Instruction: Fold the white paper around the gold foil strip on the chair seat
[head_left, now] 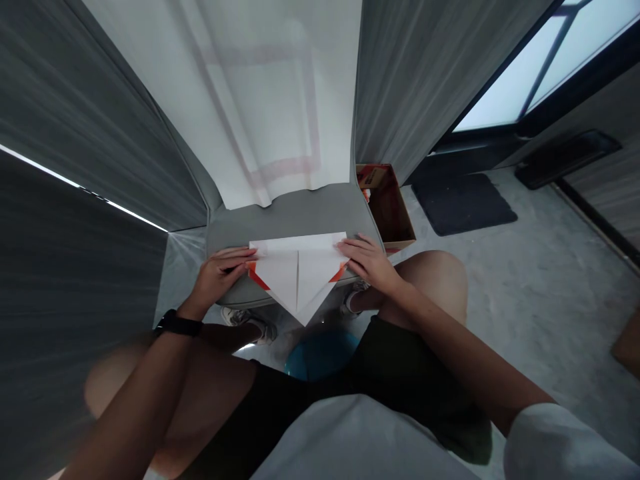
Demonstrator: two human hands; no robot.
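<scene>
A folded sheet of white paper [280, 265] lies on the front of a grey chair seat [295, 210]. Two folded flaps meet along its middle and taper to a point that hangs past the seat edge towards me. Orange-red patches show on both slanted sides. At the paper's left corner, my left hand [218, 272] pinches the edge between fingers and thumb. My right hand [369, 262] grips the opposite corner, its fingers on top of the paper and its thumb mostly hidden.
A large white sheet [280, 100] with faint reddish lines drapes over the chair back. An open cardboard box [397, 207] stands on the floor right of the chair, and a dark mat [463, 203] lies beyond it. Below me is a blue-green round seat [320, 353].
</scene>
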